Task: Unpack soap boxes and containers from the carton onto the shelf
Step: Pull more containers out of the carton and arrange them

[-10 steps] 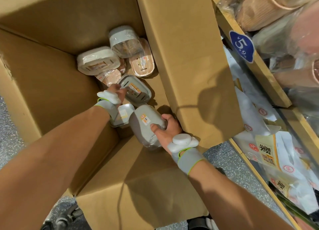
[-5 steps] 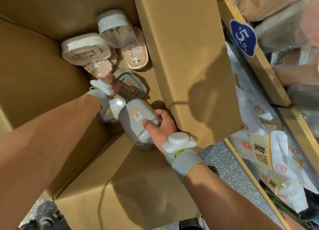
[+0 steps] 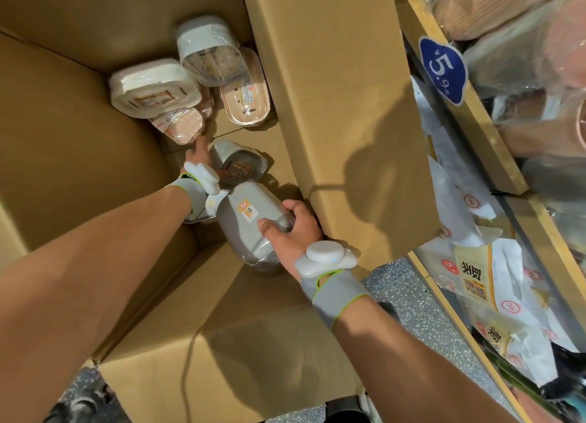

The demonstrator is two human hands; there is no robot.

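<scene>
Blue price tag (image 3: 443, 68) on shelf edge (image 3: 475, 137) reads 5.9.

One open carton (image 3: 95, 168) holding two grey soap boxes (image 3: 247, 229) (image 3: 239, 160), two pink soap boxes (image 3: 245, 100) (image 3: 180, 127), one white box (image 3: 152, 87), one clear lidded container (image 3: 209, 54).

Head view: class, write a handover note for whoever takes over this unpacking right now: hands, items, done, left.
Right hand grips a grey soap box low in the carton, not yet lifted out.
Left hand holds nothing, fingers reaching toward a pink box.
Also in carton: white box, clear container, pink tray, second grey box.
Done: one grasp. Left: move all these to the shelf.
</scene>
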